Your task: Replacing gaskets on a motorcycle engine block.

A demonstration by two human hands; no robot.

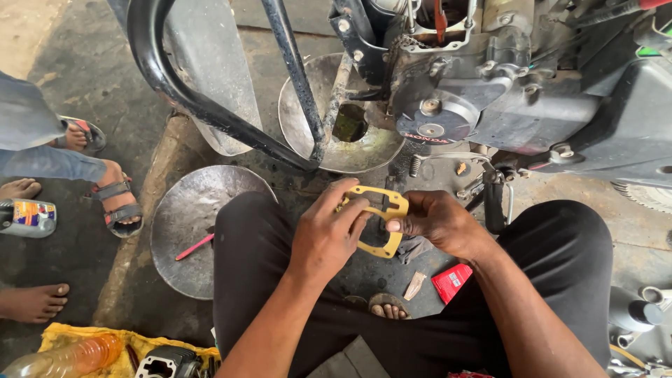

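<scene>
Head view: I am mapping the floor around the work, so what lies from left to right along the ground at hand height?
Small bottle → sandalled foot → round metal pan → left hand → yellow gasket → right hand → red packet

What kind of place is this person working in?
Probably a roadside motorcycle repair spot: a stripped engine stands close ahead, metal pans lie on the oily ground, and both hands hold a yellow gasket.

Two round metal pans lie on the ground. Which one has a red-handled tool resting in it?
The pan beside the person's left knee; the other pan, under the engine, holds none.
</scene>
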